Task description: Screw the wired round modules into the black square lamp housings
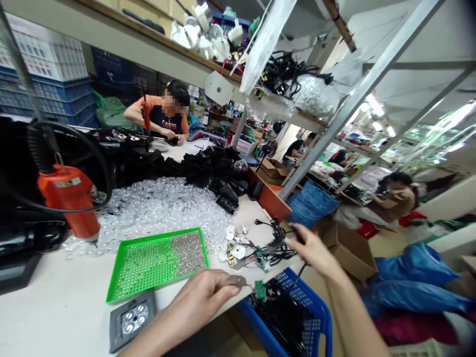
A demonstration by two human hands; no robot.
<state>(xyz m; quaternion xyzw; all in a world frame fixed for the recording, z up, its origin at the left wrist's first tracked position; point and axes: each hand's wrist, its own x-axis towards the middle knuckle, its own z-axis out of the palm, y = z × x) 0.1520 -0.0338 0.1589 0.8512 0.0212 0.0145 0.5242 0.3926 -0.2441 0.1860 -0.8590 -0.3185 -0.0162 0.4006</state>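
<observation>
Holding now: the left hand (203, 297) pinches a small dark part at its fingertips, with thin wires running off it to a little green circuit board (260, 289) that dangles just past the worktop (55, 317) edge, at about 5 o'clock in view.
Right hand: the right hand (312, 250) is closed loosely round a black cable (277, 233), at 3 o'clock from the left hand; exactly how firm the grip is I cannot tell.
Snag risk: the cable runs back into a tangle of wires and small white parts (245, 248) at 12 o'clock from the board. I'd judge a pull could drag that whole knot along and strain the thin leads.
Drop risk: the board hangs right over the blue basket (316, 312) of black cables at 5 o'clock. If the pinch slips, it likely vanishes among them.
Edge risk: the tangle sits close to the worktop's rim, so a tug towards 3 o'clock might sweep pieces off.
Spill risk: the green tray (156, 263) of tiny screws lies at 10 o'clock from the left hand, the heap of clear lenses (163, 203) behind it; a forearm swing could scatter either.
Nearby: a grey lamp plate (133, 319) lies at 8 o'clock, and an orange power screwdriver (70, 198) hangs further out at 10 o'clock.
Others: a person in an orange top (163, 116) works well apart at the far end.
</observation>
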